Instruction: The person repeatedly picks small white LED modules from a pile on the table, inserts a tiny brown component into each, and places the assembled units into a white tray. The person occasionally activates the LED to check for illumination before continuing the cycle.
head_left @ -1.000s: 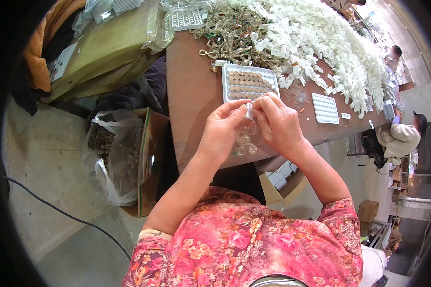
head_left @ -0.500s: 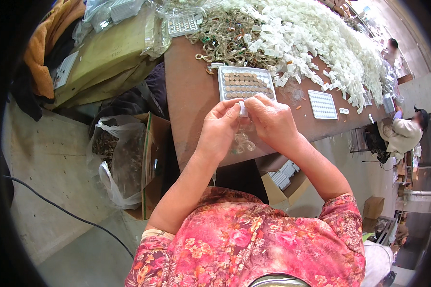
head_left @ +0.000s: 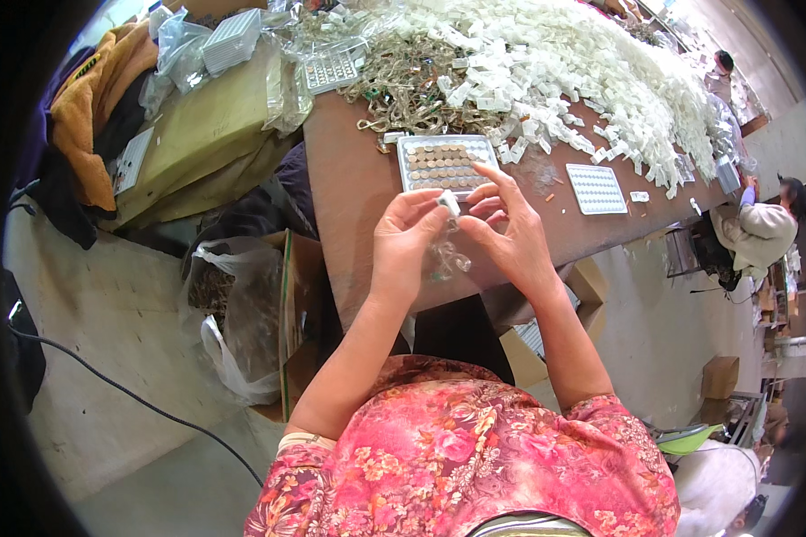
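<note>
Left hand [head_left: 406, 246] pinches a small white piece [head_left: 449, 204] at thumb and fingertips. Right hand [head_left: 509, 234], fingers spread, touches it from beside, above the brown table [head_left: 349, 192].

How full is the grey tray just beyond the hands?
Nearly full. The grey tray lies flat on the brown table, with brownish round pieces in almost every pocket; the hands cover its near right corner.

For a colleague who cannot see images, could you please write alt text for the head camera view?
A person's left hand pinches a small white piece over a brown table, the right hand beside it with fingers spread. Beyond lie a tray of round brown parts and a heap of white pieces.
</note>
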Motion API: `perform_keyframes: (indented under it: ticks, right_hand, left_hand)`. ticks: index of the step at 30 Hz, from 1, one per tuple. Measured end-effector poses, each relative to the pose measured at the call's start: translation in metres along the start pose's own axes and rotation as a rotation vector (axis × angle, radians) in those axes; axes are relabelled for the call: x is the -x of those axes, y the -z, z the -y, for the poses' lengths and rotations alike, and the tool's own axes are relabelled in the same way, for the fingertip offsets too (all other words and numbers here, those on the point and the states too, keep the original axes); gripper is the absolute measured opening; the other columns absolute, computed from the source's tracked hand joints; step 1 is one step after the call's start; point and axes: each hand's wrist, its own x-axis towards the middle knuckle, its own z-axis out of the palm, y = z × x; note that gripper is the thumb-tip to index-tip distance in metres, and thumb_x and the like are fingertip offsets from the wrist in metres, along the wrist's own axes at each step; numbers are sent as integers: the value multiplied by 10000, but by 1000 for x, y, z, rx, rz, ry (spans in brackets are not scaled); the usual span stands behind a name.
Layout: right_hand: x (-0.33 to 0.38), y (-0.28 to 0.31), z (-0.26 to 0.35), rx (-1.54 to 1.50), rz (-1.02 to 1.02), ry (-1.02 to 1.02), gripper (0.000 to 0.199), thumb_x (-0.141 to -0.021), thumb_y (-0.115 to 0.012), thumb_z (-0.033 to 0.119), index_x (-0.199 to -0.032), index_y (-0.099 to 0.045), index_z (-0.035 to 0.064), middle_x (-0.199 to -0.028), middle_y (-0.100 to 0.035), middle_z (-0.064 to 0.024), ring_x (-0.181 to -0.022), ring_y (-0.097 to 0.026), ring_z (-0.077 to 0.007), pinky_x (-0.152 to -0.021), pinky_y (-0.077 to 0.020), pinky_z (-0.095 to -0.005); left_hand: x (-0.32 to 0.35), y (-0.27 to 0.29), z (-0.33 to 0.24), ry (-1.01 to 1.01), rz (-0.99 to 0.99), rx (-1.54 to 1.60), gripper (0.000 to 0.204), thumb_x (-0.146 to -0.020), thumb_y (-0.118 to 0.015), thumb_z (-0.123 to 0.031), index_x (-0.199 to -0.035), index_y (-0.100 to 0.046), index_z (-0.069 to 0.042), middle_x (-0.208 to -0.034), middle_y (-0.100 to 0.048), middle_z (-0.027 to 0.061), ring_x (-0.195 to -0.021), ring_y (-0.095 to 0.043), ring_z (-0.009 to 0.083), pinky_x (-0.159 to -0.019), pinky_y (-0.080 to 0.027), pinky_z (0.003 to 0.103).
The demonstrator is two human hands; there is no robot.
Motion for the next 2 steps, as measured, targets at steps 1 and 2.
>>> perform_keyframes:
  ticks: [1, 2]
  right_hand:
    - [-1, 2, 2, -3, 54, 0, 631, -784, -765, 244, -1346, -512, 110, -995, -653, -75, -879, -643, -161, -759, -520, -294]
    - [-4, 4, 4, 1, 106, -9, 643, -785, -764, 248, -1360, -503, 125, -1002, -652, -76, -876, -643, -158, -754, -521, -287]
  left_hand:
    - [1, -1, -1, -11, 54, -80, 337, -931, -592, -59, -1253, -502, -12, -1158, -617, 124, -1002, -618, 191, -907, -487, 314]
    - [3, -3, -2, -26, 112, -142, 367, -940, -581, -64, -1292, -486, -15, -1189, -609, 135, -1053, -609, 206, -974, -453, 319]
